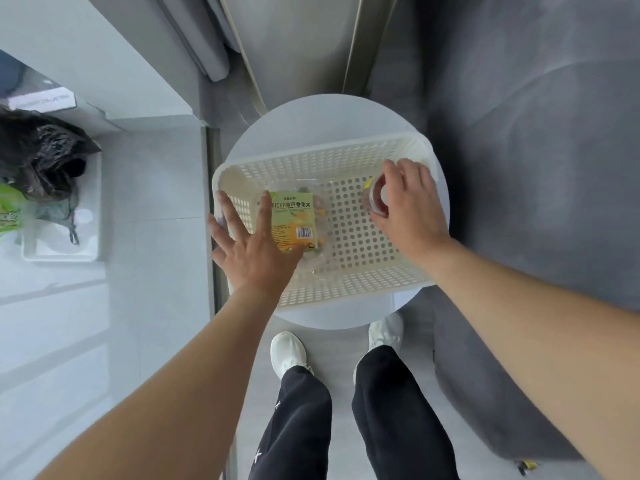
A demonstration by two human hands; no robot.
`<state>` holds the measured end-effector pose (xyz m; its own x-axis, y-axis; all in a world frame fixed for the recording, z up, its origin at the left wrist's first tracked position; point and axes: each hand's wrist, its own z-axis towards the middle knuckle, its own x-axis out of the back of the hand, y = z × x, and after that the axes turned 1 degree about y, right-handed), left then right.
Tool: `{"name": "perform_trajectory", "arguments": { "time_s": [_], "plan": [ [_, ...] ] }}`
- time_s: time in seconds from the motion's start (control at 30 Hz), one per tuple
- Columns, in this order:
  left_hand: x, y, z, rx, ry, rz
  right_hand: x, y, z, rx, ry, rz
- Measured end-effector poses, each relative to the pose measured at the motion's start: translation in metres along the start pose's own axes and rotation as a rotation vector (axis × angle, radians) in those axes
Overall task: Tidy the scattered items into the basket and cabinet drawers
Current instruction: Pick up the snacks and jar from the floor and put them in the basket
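Observation:
A cream perforated basket (360, 289) stands on a small round white table (311, 112). Inside it, at the left, lies a clear packet of fruit tea with a green and yellow label (294, 220). My left hand (252, 247) is spread over the basket's left rim with straight fingers, its thumb touching the packet. My right hand (408, 206) reaches into the basket's right end and grips a small clear jar with red contents (377, 199) from above.
A white cabinet top (152, 188) runs along the left, carrying a black plastic bag (41, 150), a green packet (8, 211) and a white tray (90, 251). A grey sofa (540, 168) fills the right. My feet stand just below the table.

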<state>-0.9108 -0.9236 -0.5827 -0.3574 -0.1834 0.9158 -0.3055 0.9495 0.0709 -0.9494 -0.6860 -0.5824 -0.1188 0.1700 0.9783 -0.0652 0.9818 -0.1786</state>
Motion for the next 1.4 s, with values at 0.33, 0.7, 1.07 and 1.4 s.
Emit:
{"name": "perform_trajectory", "arguments": {
  "time_s": [0.33,0.7,1.07,1.4],
  "plan": [
    [-0.005,0.0,0.004,-0.002,0.043,0.027,-0.002,0.012,0.008,-0.18,0.087,-0.082],
    [0.007,-0.007,0.006,-0.089,-0.068,0.056,0.013,0.015,-0.014,-0.421,-0.1,0.345],
    [0.085,0.077,-0.082,-0.575,-0.167,0.15,0.094,0.002,-0.166,-0.962,-0.101,0.563],
    [0.077,0.199,-0.314,-1.058,-0.29,0.32,0.154,0.051,-0.427,-1.45,-0.008,0.628]
  ]
}}
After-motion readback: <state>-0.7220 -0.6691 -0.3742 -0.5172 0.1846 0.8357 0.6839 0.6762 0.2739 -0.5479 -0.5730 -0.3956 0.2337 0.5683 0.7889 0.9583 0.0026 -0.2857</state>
